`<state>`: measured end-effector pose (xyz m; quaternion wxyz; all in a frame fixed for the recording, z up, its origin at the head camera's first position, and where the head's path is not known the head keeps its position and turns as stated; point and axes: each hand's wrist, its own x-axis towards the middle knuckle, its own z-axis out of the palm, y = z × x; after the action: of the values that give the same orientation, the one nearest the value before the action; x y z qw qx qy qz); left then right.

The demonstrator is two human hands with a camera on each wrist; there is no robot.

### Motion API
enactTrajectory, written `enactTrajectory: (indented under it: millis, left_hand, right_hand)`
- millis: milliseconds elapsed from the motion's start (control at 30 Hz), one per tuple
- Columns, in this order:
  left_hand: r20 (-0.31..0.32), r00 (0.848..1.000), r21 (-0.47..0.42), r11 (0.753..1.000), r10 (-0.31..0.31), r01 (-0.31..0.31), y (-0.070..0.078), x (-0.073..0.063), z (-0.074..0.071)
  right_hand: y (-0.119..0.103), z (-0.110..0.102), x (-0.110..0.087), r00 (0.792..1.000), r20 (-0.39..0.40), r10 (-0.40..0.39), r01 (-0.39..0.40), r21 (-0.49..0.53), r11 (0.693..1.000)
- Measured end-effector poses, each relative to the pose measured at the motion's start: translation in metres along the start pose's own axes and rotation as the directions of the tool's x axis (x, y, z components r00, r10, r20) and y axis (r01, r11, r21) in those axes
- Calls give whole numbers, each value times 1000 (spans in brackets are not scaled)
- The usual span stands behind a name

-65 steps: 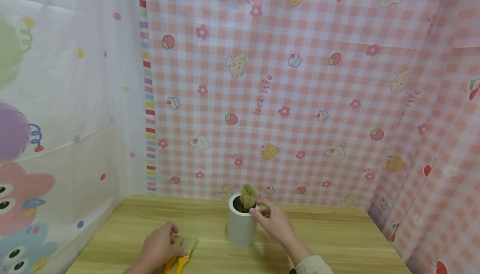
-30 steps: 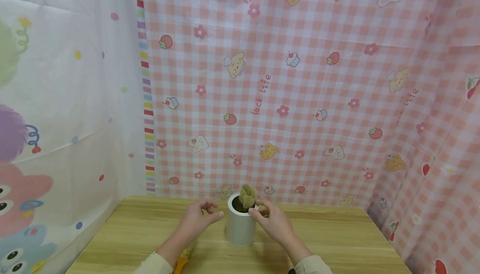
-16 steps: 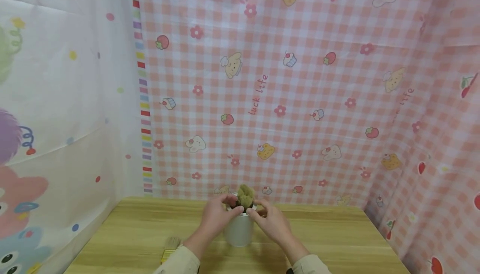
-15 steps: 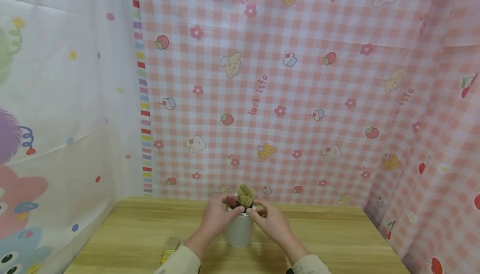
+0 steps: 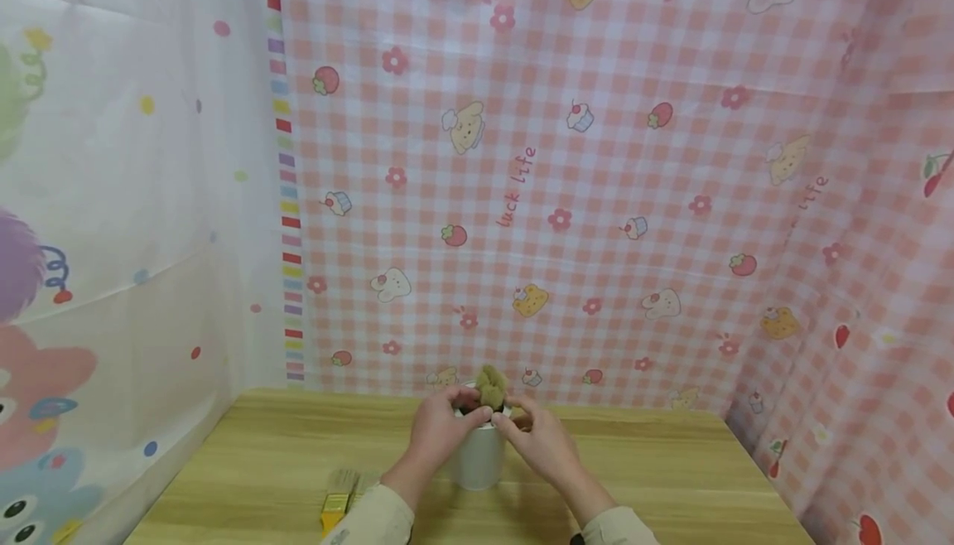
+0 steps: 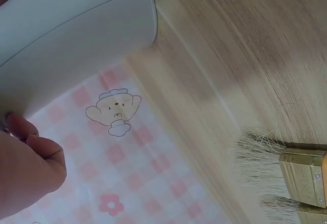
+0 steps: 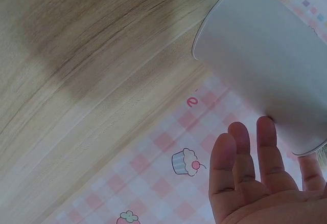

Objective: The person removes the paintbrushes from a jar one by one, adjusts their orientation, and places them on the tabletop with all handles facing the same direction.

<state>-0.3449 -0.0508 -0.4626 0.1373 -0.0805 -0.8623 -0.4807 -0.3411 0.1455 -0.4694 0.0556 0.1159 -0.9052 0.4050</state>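
Note:
A white cylindrical pot (image 5: 479,460) stands upright on the wooden table, its inside dark. From its mouth rises a soft tan tuft (image 5: 490,386); its lower part is hidden. My left hand (image 5: 438,431) reaches over the near left rim, its thumb and forefinger pinching low at the tuft; the left wrist view shows other fingers (image 6: 48,150) curled beside the pot. My right hand (image 5: 546,439) holds the rim on the right between thumb and forefinger. In the right wrist view its other fingers (image 7: 266,150) extend, one fingertip on the pot's side.
Two flat paintbrushes (image 5: 337,502) with pale bristles and yellow handles lie by my left sleeve (image 5: 376,518), which partly covers them. Behind the table (image 5: 656,479) hangs a pink checked cloth (image 5: 574,263). A white patterned cloth (image 5: 149,222) borders the left side.
My left hand has left the paintbrushes, moved right to the pot and reached the tuft. The tuft looks narrower than before. My right hand has stayed at the rim.

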Motion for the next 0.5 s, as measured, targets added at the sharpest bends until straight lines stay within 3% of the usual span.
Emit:
enactTrajectory:
  millis: [133, 500]
  left_hand:
    - [-21, 1000, 6, 1000, 9, -9, -3, 0, 3]
    - [-97, 995, 41, 998, -38, 42, 1, 1, 9]
  right_hand:
    - [0, 0, 0, 1000, 0, 2, -2, 6, 1000]
    - [0, 1, 0, 1000, 0, 1, -1, 9, 1000]
